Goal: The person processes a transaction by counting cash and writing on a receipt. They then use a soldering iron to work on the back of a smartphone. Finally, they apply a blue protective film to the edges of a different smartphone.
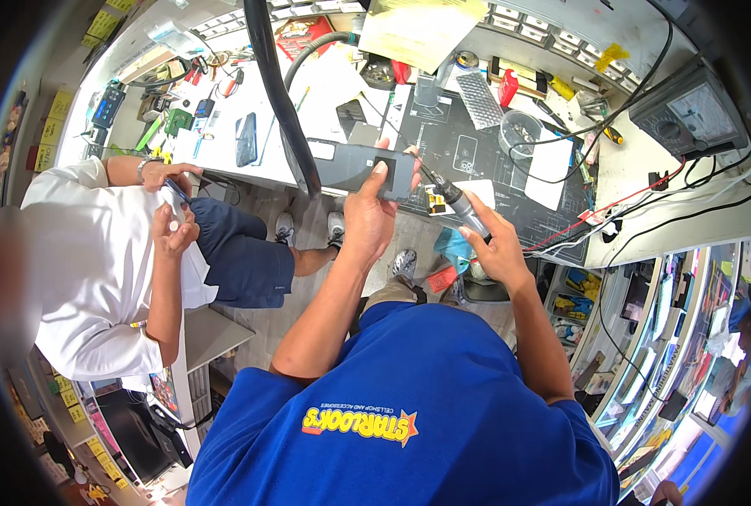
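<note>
My left hand [370, 216] holds a flat black phone-shaped device [347, 166], with the thumb on its face and fingers curled over the far edge. It is level, just in front of the workbench [527, 221]. In my right hand [497, 244] is a grey cylindrical tool [462, 209], its narrow dark end pointing up and left at the device's right end. A thin dark line, like a cord, runs from that end toward the back left. Whether the tool touches the device I cannot tell. A dark mat [464, 148] lies on the bench behind both hands.
At my left a person in a white shirt [110, 261] holds a small device. A thick black tube [278, 97] crosses above the bench. A round clear tub [520, 133], a phone [246, 139] and an analog meter [687, 118] with trailing cables are on the bench.
</note>
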`<action>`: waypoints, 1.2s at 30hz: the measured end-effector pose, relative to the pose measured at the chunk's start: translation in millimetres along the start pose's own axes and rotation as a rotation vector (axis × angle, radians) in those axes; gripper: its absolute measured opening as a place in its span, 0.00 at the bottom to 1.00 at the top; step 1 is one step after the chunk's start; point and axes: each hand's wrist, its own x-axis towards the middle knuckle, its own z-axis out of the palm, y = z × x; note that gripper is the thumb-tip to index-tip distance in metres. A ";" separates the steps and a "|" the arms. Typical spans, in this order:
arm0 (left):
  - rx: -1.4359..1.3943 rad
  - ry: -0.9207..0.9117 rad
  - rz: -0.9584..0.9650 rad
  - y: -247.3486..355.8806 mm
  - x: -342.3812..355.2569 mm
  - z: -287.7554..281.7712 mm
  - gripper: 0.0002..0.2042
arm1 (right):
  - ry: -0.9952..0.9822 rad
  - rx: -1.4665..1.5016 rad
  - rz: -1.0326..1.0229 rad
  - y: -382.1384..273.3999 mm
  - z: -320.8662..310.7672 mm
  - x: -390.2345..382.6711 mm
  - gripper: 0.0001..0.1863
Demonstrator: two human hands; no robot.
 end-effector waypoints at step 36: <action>0.509 -0.113 0.071 -82.7 28.7 8.4 0.32 | 0.216 0.558 0.134 3.9 23.2 15.4 0.53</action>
